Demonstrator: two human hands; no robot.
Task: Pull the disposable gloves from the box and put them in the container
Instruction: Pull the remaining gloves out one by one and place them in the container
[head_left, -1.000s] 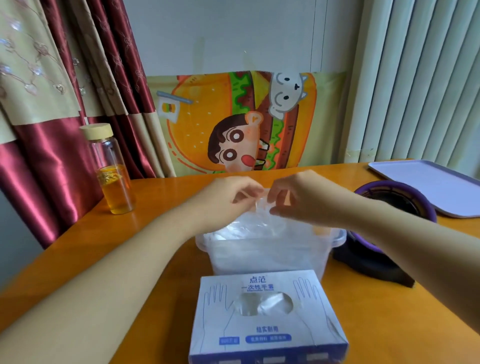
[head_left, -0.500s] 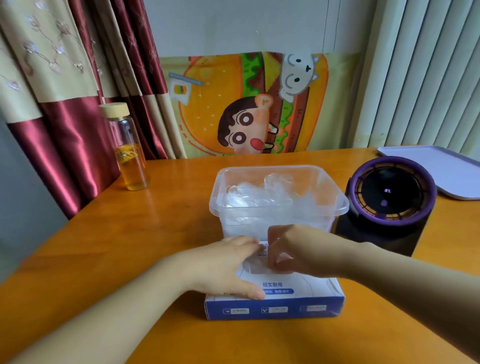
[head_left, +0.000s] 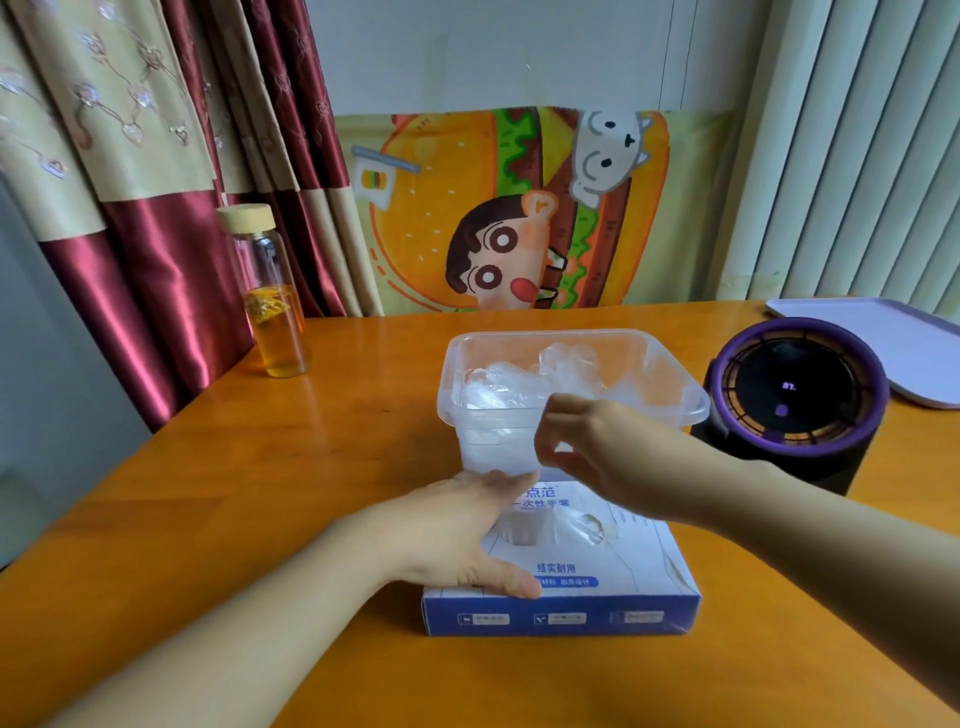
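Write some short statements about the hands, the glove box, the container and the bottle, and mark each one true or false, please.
1. The left hand lies flat on the glove box. True.
2. The right hand pinches a clear glove above the box. True.
3. A bottle stands to the left of the container. True.
4. The container is empty. False: crumpled gloves lie inside it.
5. The bottle has no lid. False: a cream lid closes it.
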